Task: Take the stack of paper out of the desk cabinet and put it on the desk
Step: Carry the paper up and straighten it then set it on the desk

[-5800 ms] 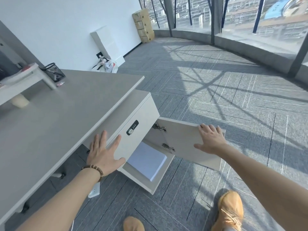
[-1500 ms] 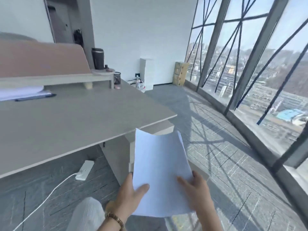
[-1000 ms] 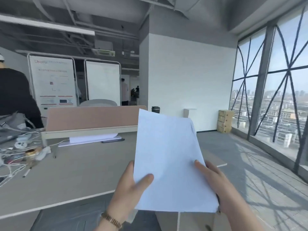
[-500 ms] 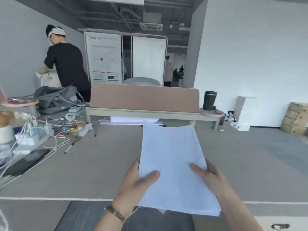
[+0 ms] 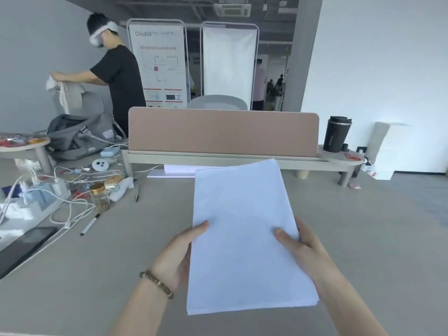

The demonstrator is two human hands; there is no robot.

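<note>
Since half a second ago the stack of paper [image 5: 244,241] has dropped lower and flatter over the grey surface [image 5: 363,238], so set-down looks near; head view: white, blank, far edge slightly curled, left hand [image 5: 178,253] and right hand [image 5: 299,246] each in a closed grip on its side edges.

A grey desk [image 5: 351,238] is seen. On its left side are laid cables [image 5: 70,209], a jar [image 5: 99,197], a pen [image 5: 89,224] and a dark tablet [image 5: 21,248]. A riser shelf [image 5: 242,160] is set along its back, paper [image 5: 174,170] beneath it.
</note>
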